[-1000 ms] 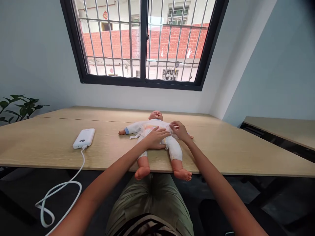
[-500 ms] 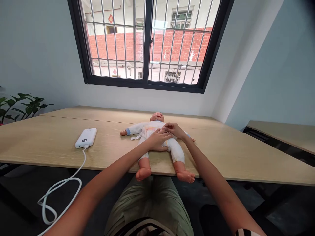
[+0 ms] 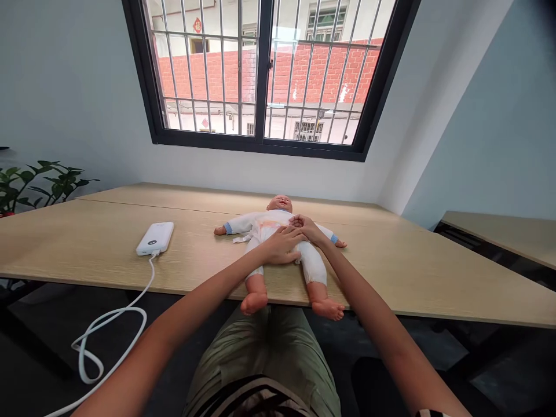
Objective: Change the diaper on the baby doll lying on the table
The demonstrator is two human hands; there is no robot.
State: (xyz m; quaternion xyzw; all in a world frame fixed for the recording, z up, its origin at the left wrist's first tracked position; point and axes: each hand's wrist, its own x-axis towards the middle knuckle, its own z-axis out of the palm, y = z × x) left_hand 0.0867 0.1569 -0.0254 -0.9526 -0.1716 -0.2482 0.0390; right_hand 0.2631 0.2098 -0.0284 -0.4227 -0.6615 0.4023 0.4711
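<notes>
Nearest you, your green trousers [image 3: 264, 347] are below the table edge, and both your forearms reach up and inward. A doll [image 3: 311, 263] lies on its back on the wooden table [image 3: 195, 272], its feet at the near edge, its head [image 3: 280, 202] away from you.

Your left hand [image 3: 283, 245] lies across the front of the doll's white wrap [image 3: 264, 231], which looks like a nappy; its fingers are extended, thumb apart, gripping nothing that shows. Your right hand [image 3: 304, 227] has fingers bent. Over the last second it has moved inward from the doll's side to the middle of the waist, just beyond your left hand, which has kept its place. Both hands now seem to work one spot on the wrap's front, the left steadying.

You cannot tell what lies under either palm, or whether your right fingertips pinch anything. The wrap's front on the right is covered; on the left a loose white strip [image 3: 241, 238] shows, too small to make out. To the left a white power bank [image 3: 155, 238] trails a cable [image 3: 141, 324] out of frame. Beyond, a plant [image 3: 47, 182] and the window [image 3: 260, 145] are cut off.
</notes>
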